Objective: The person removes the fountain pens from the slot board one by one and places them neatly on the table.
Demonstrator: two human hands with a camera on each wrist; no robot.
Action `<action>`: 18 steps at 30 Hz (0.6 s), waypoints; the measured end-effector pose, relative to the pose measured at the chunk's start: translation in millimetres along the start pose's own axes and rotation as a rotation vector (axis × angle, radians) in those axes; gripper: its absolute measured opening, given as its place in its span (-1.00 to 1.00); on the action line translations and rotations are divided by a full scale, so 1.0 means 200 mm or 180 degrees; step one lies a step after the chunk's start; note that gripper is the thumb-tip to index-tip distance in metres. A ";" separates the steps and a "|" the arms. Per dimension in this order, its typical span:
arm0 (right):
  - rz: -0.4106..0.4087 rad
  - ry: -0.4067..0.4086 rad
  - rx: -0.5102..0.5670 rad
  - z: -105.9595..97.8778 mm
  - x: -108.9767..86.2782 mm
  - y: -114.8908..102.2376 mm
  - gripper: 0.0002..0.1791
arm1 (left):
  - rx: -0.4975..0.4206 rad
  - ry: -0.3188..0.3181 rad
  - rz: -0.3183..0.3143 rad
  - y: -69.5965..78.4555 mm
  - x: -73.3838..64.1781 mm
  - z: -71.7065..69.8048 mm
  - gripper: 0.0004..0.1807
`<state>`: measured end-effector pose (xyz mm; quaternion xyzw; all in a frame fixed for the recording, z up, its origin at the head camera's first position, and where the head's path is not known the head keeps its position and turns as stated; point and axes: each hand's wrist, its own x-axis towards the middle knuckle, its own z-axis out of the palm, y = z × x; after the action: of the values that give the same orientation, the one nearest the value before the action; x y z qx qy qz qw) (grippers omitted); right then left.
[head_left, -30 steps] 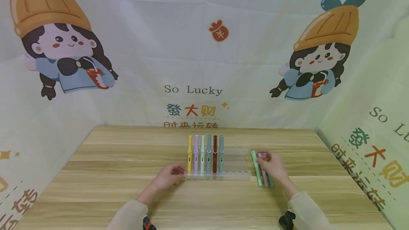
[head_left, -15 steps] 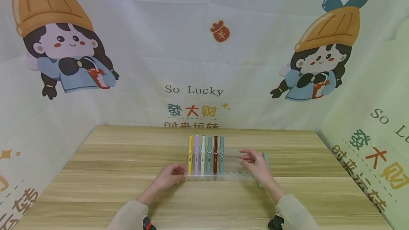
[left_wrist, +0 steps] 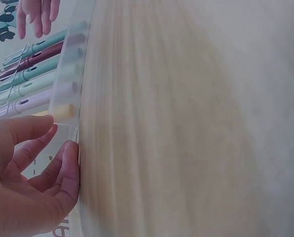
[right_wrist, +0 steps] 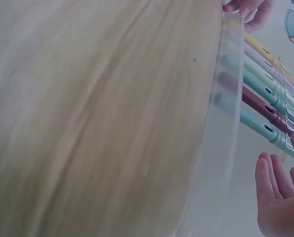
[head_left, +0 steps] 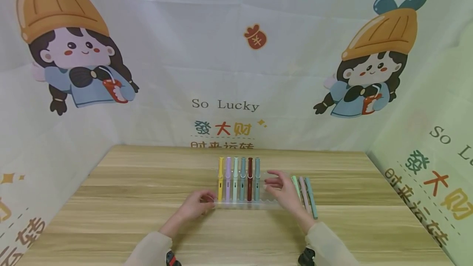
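The thumb and fingers of the right hand [head_left: 283,192] are held apart, with nothing gripped between them. That hand is reached inward over the right part of a clear plastic pen rack [right_wrist: 211,153], its fingertips pointed toward the left hand [head_left: 197,203]. By the left hand, the rack's left end is pinched between the thumb and curved fingers. Just beside the right fingertips, a teal pen [head_left: 257,186] is held in the rack. From there toward the left fingers, a dark red pen [head_left: 250,184], a blue-grey pen [head_left: 243,186], a pale mint pen [head_left: 235,186], a lilac pen [head_left: 228,186] and a yellow pen [head_left: 220,188] are lined up side by side. Behind the right hand, a light green pen [head_left: 295,184], a dusty pink pen [head_left: 303,190] and a loose blue-green pen [head_left: 311,197] are laid on the wood-grain table [head_left: 148,180], the first two partly hidden by the hand and forearm.
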<state>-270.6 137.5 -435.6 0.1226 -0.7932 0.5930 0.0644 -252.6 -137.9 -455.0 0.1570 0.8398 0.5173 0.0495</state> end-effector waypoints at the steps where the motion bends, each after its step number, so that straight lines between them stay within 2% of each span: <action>1: -0.0021 0.0007 -0.0007 0.01 0.00 0.00 -0.52 | 0.0004 -0.0002 0.0003 0.00 0.00 0.00 -0.84; 8: -0.0093 -0.0035 -0.0136 0.05 0.01 0.02 -0.46 | -0.0012 0.0002 0.0003 0.00 0.00 0.00 -0.84; 18: -0.0093 -0.0098 -0.0082 0.10 0.04 0.04 -0.34 | -0.0026 0.0006 0.0005 -0.01 0.01 0.00 -0.83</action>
<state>-280.3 119.8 -445.7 0.1425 -0.7998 0.5798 0.0623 -254.5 -137.9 -457.6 0.1569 0.8376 0.5210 0.0490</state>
